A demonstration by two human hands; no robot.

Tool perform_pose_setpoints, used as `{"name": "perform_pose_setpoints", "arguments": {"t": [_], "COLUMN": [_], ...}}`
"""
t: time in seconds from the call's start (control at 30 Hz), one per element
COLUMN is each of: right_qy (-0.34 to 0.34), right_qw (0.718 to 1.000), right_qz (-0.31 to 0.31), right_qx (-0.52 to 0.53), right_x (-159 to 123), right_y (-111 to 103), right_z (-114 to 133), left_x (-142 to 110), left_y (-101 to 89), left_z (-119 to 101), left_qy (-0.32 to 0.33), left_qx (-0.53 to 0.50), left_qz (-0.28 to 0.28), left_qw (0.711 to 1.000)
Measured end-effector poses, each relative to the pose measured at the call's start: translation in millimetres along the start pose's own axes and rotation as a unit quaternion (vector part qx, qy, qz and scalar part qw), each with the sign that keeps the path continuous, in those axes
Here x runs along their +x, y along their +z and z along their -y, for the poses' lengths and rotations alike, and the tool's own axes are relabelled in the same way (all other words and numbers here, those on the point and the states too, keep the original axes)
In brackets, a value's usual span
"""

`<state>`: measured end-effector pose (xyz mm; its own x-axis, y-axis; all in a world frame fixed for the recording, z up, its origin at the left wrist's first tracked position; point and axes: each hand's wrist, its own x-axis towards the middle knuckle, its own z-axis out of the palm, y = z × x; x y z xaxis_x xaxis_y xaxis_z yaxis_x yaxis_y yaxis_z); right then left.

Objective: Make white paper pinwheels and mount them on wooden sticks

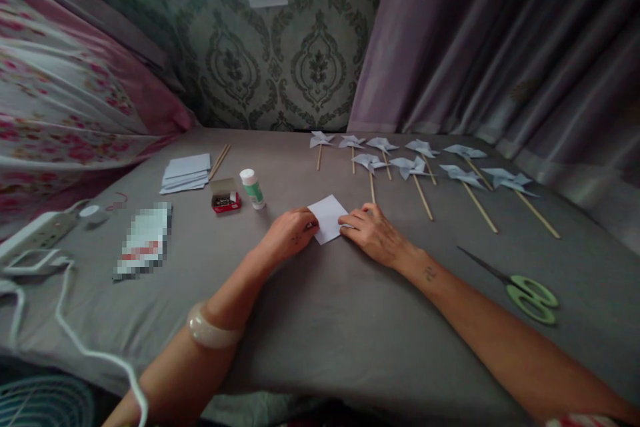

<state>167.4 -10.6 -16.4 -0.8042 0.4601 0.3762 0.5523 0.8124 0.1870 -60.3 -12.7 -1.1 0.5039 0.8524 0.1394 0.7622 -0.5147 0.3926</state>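
A square sheet of white paper (330, 219) lies turned like a diamond on the grey cloth, between my two hands. My left hand (294, 230) has its fingers closed on the left corner of the sheet. On the opposite corner, the fingers of my right hand (371, 232) pinch the paper's edge. Close to my left hand stands a white and green glue stick (252, 189). Left of that, a small open red box (226, 199) contains small metal pieces, too small to make out. Green-handled scissors (520, 287) lie to the right of my right forearm.
Several white paper pinwheels (410, 167) on wooden sticks lie at the back right. A stack of white paper (186, 172) and loose wooden sticks (220, 161) are at the back left. At the left edge are a power strip (37, 237), a white cable (95, 353) and a blurred packet (145, 240).
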Motion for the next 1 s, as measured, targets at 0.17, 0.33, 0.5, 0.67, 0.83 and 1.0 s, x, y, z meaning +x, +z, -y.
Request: {"name": "perform_pose_setpoints", "arguments": {"t": [0.17,0.33,0.5,0.67,0.83,1.0], "right_qy": [0.098,0.134,0.139,0.188,0.276,0.343], "right_qw": [0.993,0.987,0.982,0.965,0.927,0.897], "right_qz": [0.015,0.027,0.022,0.001,-0.025,-0.043], "right_qx": [0.057,0.086,0.125,0.184,0.253,0.277], "right_x": [1,8,16,18,18,25], "right_y": [-1,-6,-9,-6,2,8], "right_z": [9,20,29,33,33,33], "left_x": [-2,-6,-6,-6,-5,-3], "left_y": [-2.3,-6.7,-6.7,-7.2,-6.5,-5.3], "left_z": [-7,-13,-15,-16,-18,-19], "left_qy": [0.011,0.016,0.000,-0.004,-0.012,-0.004], "left_qx": [0.022,0.037,0.038,0.048,0.058,0.058], "left_qz": [0.028,0.043,0.038,0.047,0.056,0.037], "left_qw": [0.999,0.998,0.999,0.998,0.997,0.998]}}
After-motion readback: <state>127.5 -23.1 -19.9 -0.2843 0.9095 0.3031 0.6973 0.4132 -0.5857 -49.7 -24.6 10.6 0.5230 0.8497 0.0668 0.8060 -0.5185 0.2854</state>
